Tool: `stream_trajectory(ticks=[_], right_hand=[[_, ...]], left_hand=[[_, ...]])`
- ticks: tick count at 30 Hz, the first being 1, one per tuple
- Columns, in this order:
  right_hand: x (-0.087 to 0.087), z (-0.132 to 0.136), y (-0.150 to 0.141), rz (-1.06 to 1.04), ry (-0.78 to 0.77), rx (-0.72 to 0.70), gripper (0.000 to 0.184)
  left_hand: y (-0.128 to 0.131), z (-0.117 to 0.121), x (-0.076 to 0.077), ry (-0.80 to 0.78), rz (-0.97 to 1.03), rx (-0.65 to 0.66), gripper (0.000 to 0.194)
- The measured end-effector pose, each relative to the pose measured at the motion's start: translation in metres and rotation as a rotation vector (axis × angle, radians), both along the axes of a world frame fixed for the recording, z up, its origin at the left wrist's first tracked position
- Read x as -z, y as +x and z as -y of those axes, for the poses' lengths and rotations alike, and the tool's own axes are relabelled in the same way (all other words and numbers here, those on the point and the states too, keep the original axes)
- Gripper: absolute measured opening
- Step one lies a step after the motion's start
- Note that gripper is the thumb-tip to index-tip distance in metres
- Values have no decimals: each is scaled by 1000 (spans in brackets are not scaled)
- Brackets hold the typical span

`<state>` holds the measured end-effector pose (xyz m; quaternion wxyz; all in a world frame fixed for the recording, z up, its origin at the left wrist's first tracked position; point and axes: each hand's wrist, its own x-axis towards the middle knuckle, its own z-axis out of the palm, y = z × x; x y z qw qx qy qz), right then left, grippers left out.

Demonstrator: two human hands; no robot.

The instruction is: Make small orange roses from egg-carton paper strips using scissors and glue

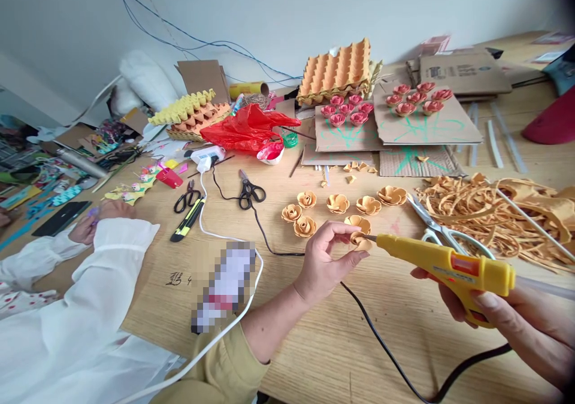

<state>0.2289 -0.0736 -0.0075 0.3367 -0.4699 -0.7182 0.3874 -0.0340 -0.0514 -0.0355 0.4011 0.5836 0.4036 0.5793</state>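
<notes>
Pinched between the thumb and fingers of my left hand [330,257] is a small orange egg-carton flower piece [360,242]. My right hand [503,317] grips a yellow hot glue gun [440,263] by its handle, its nozzle pointing left and meeting the flower piece. Whether glue is coming out is too small to tell. Just beyond my left hand stands another orange flower cup [358,223]. Several finished-looking orange flowers [305,226] sit on the wooden table [314,344] behind it. The glue gun's black cord [368,317] curves across the table below my hands.
White-handled scissors [442,227] lie beside a heap of orange strips [498,221]. Red flowers [345,110] stand on cardboard sheets [431,128] at the back, near stacked egg trays [335,71]. Black scissors [250,191], a cutter [188,218] and a white cable [202,206] lie leftward. A co-worker's white sleeve [112,260] is at left.
</notes>
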Motion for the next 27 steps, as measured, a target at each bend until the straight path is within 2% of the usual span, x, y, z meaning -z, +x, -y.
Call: stream_trajectory(ticks=[6, 10, 15, 19, 22, 25, 27], right_hand=[[25, 1, 27, 71, 53, 8, 33], [32, 1, 31, 104, 18, 80, 35], [9, -7, 13, 43, -129, 0, 45], [-9, -10, -6, -206, -279, 175, 47], [-16, -9, -16, -377, -374, 282, 39], [-18, -10, -19, -404, -327, 351, 32], [-18, -13, -15, -231, -190, 341, 37]], left_hand=[[1, -2, -4, -212, 312, 147, 38], [0, -3, -7, -234, 354, 170, 38], [0, -2, -7, -201, 237, 106, 37], [0, -1, -6, -150, 126, 60, 34], [0, -1, -6, -66, -9, 3, 27], [-1, 0, -8, 56, -171, -60, 23], [-1, 1, -11, 132, -253, -87, 23]])
